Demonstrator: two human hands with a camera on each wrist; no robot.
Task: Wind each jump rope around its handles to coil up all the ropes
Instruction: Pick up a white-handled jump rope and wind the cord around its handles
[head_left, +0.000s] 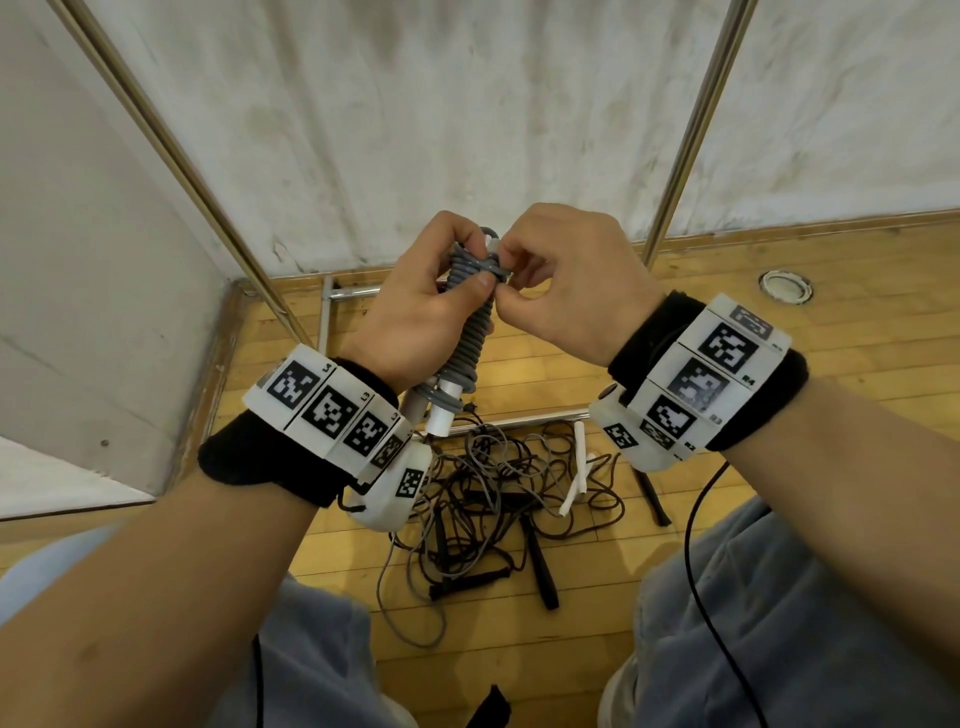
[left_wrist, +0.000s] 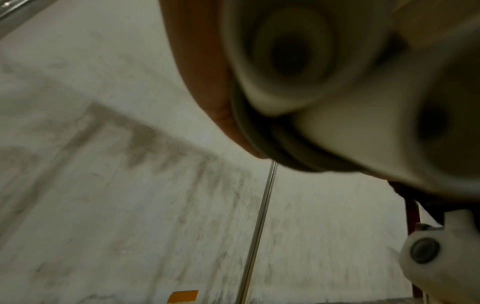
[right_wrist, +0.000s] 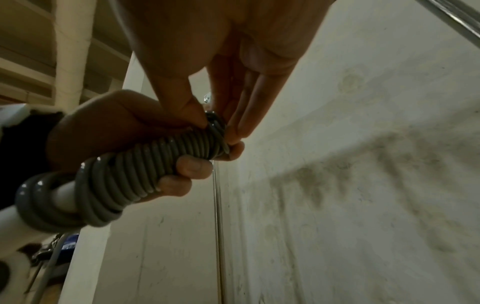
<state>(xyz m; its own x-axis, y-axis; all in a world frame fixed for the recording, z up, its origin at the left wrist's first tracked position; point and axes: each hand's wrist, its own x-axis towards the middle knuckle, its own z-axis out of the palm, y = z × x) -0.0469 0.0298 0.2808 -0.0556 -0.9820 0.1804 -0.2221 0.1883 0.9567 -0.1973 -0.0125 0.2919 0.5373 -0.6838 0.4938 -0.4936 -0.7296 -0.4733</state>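
My left hand (head_left: 415, 306) wraps the coiled grey rope (head_left: 467, 322) and its two white handles (head_left: 441, 415), fingers curled round the far side, thumb pressed on the coils near the top. In the right wrist view those fingertips (right_wrist: 192, 166) lie across the windings. My right hand (head_left: 566, 286) pinches the last loop of rope at the bundle's far end, thumb and fingers closed on it, just beside my left thumb.

The bundle's long axis runs from near-left, low by my left wrist, up and away to the far-right end between my hands. The handle butts poke out bare at the near end; the left wrist view shows them as blurred hollow ends.

Below, on the wood floor (head_left: 779, 415), a tangle (head_left: 493, 499) of dark and grey ropes lies between my knees. Metal poles (head_left: 691, 130) rise left and right, and the wall (head_left: 467, 104) stands just beyond my hands.
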